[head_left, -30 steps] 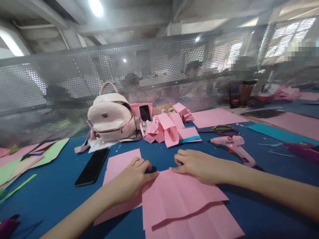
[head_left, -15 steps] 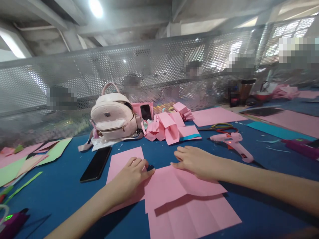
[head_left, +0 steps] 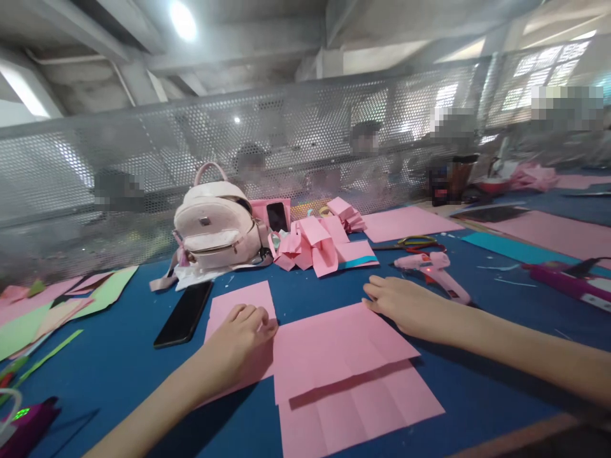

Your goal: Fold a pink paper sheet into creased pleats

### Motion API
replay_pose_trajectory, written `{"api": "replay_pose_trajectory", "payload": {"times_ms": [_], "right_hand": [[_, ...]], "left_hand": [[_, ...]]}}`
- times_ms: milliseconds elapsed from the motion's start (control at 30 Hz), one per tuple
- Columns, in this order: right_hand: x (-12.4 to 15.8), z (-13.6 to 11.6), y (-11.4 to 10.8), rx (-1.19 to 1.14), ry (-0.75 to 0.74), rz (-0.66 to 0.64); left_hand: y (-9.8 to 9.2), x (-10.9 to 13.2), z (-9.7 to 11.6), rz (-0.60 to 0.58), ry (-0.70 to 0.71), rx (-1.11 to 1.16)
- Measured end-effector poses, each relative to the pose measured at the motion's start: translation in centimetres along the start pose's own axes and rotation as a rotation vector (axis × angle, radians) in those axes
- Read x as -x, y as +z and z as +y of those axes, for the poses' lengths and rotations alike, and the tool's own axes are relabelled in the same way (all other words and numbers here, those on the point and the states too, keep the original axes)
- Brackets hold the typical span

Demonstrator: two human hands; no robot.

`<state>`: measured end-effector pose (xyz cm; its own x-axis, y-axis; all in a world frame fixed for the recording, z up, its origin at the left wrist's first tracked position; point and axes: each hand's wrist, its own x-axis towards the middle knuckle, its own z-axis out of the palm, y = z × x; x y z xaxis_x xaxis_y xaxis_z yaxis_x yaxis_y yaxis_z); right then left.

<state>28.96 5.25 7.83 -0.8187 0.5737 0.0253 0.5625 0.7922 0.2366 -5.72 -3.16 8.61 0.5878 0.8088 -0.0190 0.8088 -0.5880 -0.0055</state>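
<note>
A sheet of pink paper [head_left: 334, 346] lies in front of me, folded over along its far edge. Its upper flap is lifted a little and shades the lower layer [head_left: 367, 407], which shows faint creases. At the near-left end of the fold, my left hand [head_left: 245, 334] has its fingers curled and its thumb against the paper's corner. My right hand [head_left: 405, 308] pinches the far-right corner, fingers bent together. Another pink sheet [head_left: 248, 296] lies partly under my left hand and forearm.
A black phone [head_left: 184, 315] and a pale backpack [head_left: 214, 222] stand to the left. Ahead are crumpled pink paper pieces [head_left: 312, 245]. Right of them lie a pink glue gun [head_left: 436, 270], scissors [head_left: 420, 243] and a blue strip [head_left: 515, 248]. A perforated metal screen [head_left: 286, 152] runs behind.
My right hand has slid right along the fold to the corner. My left hand has shifted slightly left. The upper flap, buckled before, is now stretched flatter.
</note>
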Motion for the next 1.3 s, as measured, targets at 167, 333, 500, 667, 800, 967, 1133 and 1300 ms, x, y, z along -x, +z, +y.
{"api": "replay_pose_trajectory", "payload": {"times_ms": [167, 333, 500, 667, 800, 967, 1133, 1300], "right_hand": [[-0.3, -0.1, -0.6, -0.030, 0.057, -0.029], [-3.3, -1.2, -1.8, -0.138, 0.071, -0.017], [-6.5, -2.9, -1.3, -0.352, 0.070, -0.005], [-7.5, -2.1, 0.2, -0.582, 0.065, 0.002], [-7.9, -1.9, 1.0, -0.746, 0.087, 0.064], [-8.2, -3.1, 1.2, -0.884, 0.145, 0.163], [-7.4, -3.6, 0.1, -0.934, 0.162, 0.246], [-6.3, -2.9, -0.9, -0.963, 0.160, 0.262]], "left_hand": [[-1.1, 0.2, 0.2, -0.023, -0.015, 0.030], [-2.1, -2.6, -0.7, -0.037, 0.019, 0.105], [0.3, -7.3, -0.4, 0.054, -0.063, 0.255], [2.9, -9.3, -0.3, 0.067, -0.101, 0.508], [3.3, -9.6, -0.6, 0.102, -0.112, 0.702], [2.8, -9.7, 0.1, 0.209, -0.169, 0.836], [1.9, -8.4, 0.6, 0.327, -0.245, 0.862], [1.3, -5.8, 0.2, 0.361, -0.304, 0.870]]}}
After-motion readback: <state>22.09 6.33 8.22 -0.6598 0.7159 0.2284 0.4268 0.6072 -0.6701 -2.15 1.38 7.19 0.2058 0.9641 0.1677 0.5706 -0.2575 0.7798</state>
